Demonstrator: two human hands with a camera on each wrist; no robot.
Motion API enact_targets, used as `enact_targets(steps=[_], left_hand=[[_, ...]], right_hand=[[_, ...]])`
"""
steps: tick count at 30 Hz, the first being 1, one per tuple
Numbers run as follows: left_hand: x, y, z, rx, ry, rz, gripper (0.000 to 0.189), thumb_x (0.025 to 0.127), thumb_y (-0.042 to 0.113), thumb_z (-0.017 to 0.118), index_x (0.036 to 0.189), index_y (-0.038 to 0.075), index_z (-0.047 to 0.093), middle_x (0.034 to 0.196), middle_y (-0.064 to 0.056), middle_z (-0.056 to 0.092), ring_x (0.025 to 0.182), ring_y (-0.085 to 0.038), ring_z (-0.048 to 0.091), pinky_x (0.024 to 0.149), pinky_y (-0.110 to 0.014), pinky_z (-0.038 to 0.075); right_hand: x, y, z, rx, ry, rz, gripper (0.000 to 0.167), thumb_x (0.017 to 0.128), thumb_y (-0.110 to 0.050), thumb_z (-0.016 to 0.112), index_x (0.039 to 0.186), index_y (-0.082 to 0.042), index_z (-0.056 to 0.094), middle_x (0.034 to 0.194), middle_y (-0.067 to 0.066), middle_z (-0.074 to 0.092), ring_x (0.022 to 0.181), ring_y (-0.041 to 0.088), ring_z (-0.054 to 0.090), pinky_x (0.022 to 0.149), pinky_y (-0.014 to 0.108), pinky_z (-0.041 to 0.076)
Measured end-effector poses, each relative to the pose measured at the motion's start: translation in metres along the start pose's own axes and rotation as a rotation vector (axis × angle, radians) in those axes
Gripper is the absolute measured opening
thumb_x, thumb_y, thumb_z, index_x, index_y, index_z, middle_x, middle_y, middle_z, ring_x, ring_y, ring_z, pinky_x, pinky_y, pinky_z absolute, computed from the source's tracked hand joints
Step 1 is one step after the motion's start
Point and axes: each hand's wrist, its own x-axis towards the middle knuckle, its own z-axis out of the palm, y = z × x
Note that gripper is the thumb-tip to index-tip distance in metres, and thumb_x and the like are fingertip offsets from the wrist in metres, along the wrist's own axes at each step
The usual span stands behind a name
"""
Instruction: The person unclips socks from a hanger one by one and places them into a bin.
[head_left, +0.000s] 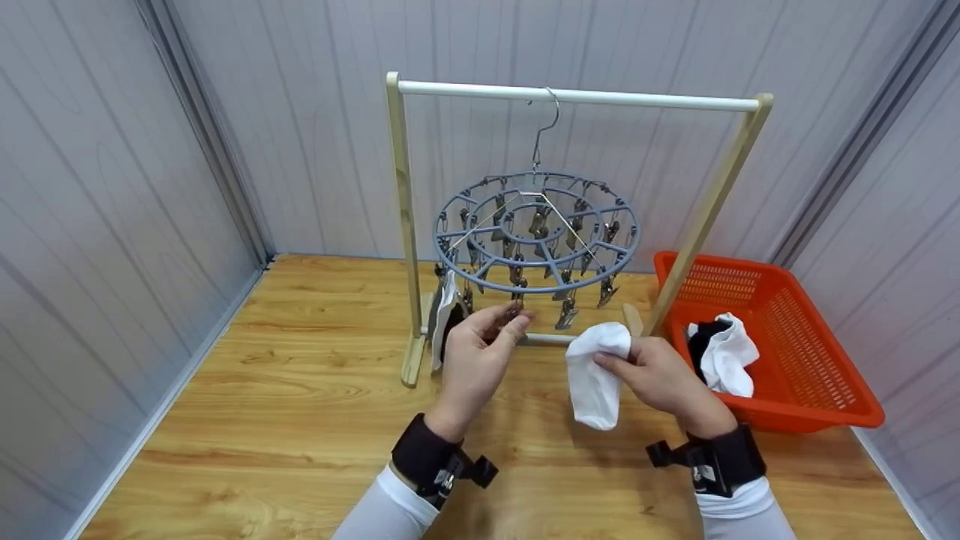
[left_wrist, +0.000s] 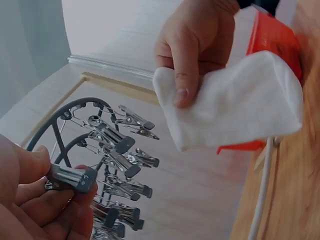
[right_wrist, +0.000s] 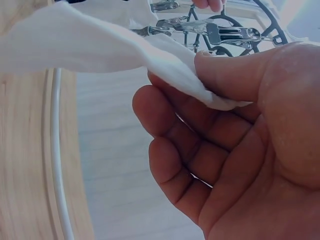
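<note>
My left hand (head_left: 476, 360) pinches a metal clip (left_wrist: 75, 177) with dark grey tips between thumb and fingers, at the near side of a round grey clip hanger (head_left: 525, 289). To its right, my right hand (head_left: 671, 379) holds a white sock (head_left: 596, 386) by one end, between thumb and fingers. The sock hangs down in the head view, apart from the clip. In the right wrist view the sock's edge lies under the thumb, and the other fingers are bent loosely. White and dark cloth pieces (head_left: 444, 330) hang from the hanger's left side.
The hanger hangs by a hook from the white rail (head_left: 645, 98) of a wooden-sided stand (head_left: 409, 225). Several other clips dangle from its rings. An orange basket (head_left: 817, 315) at the right contains white (head_left: 731, 356) and black cloth items. Ribbed panels surround the wooden table (head_left: 300, 420).
</note>
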Motion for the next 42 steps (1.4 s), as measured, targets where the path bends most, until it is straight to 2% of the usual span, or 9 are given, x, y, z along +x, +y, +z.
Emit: enact_targets(steps=[3,6,9,14,16,20,24,33,42], left_hand=[[-0.001,0.002,-0.003,0.264,0.029,0.149,0.032,0.106,0.023,0.079,0.129,0.001,0.079,0.119,-0.007,0.082,0.097,-0.021,0.072,0.082,-0.033,0.060],[0.000,0.005,-0.006,0.452,0.083,0.318,0.037,0.102,0.026,0.083,0.127,0.000,0.079,0.120,-0.011,0.080,0.107,-0.025,0.071,0.093,-0.039,0.060],[0.002,0.009,-0.010,0.524,0.154,0.455,0.034,0.100,0.025,0.087,0.120,-0.001,0.080,0.115,-0.011,0.080,0.108,-0.028,0.071,0.098,-0.042,0.059],[0.006,0.011,-0.016,0.545,0.281,0.588,0.015,0.101,0.016,0.084,0.107,0.003,0.078,0.105,-0.008,0.072,0.097,-0.027,0.062,0.087,-0.040,0.052],[0.008,0.010,-0.019,0.559,0.310,0.601,0.016,0.103,0.015,0.080,0.112,0.003,0.076,0.113,-0.011,0.069,0.104,-0.030,0.061,0.092,-0.042,0.051],[0.011,0.004,-0.022,0.605,0.314,0.576,0.038,0.104,0.019,0.077,0.135,-0.002,0.071,0.145,-0.021,0.063,0.139,-0.039,0.057,0.122,-0.050,0.045],[0.012,-0.001,-0.024,0.659,0.273,0.520,0.052,0.105,0.025,0.077,0.147,-0.002,0.066,0.160,-0.027,0.055,0.154,-0.044,0.047,0.131,-0.058,0.035],[0.012,-0.004,-0.023,0.713,0.214,0.497,0.056,0.105,0.030,0.078,0.148,-0.004,0.067,0.161,-0.029,0.054,0.156,-0.046,0.046,0.132,-0.059,0.033],[0.009,-0.003,-0.021,0.712,0.188,0.501,0.050,0.105,0.028,0.078,0.143,-0.004,0.070,0.153,-0.027,0.061,0.152,-0.048,0.050,0.130,-0.061,0.035]], right_hand=[[-0.001,-0.001,-0.002,-0.001,0.011,0.024,0.018,0.107,-0.021,0.077,0.106,-0.004,0.083,0.087,0.002,0.076,0.073,0.016,0.062,0.064,0.026,0.051],[-0.001,-0.001,-0.005,0.004,0.019,0.039,0.018,0.107,-0.022,0.077,0.107,-0.004,0.083,0.087,0.001,0.075,0.073,0.017,0.062,0.064,0.026,0.050],[-0.002,-0.001,-0.007,0.008,0.030,0.061,0.019,0.107,-0.024,0.078,0.104,-0.005,0.083,0.078,-0.002,0.068,0.066,0.016,0.058,0.058,0.025,0.047],[-0.005,-0.001,-0.014,0.010,0.054,0.095,0.023,0.106,-0.026,0.079,0.100,-0.005,0.083,0.069,-0.005,0.054,0.062,0.015,0.051,0.055,0.026,0.040],[-0.006,-0.001,-0.017,0.002,0.069,0.091,0.022,0.106,-0.027,0.079,0.101,-0.005,0.083,0.074,-0.003,0.061,0.068,0.016,0.054,0.060,0.026,0.043],[-0.007,0.002,-0.022,-0.010,0.094,0.084,0.022,0.107,-0.025,0.077,0.107,-0.004,0.083,0.089,0.002,0.075,0.080,0.018,0.062,0.070,0.026,0.050],[-0.009,0.004,-0.029,-0.017,0.119,0.092,0.024,0.109,-0.025,0.075,0.112,-0.002,0.082,0.095,0.006,0.077,0.085,0.021,0.064,0.073,0.025,0.053],[-0.014,0.009,-0.041,0.046,0.235,0.117,0.035,0.111,-0.025,0.072,0.136,0.000,0.074,0.125,0.019,0.078,0.103,0.025,0.074,0.082,0.022,0.062],[-0.017,0.012,-0.053,-0.028,0.458,0.204,0.040,0.109,-0.034,0.075,0.124,0.003,0.079,0.111,0.021,0.081,0.083,0.004,0.069,0.069,0.015,0.057]])
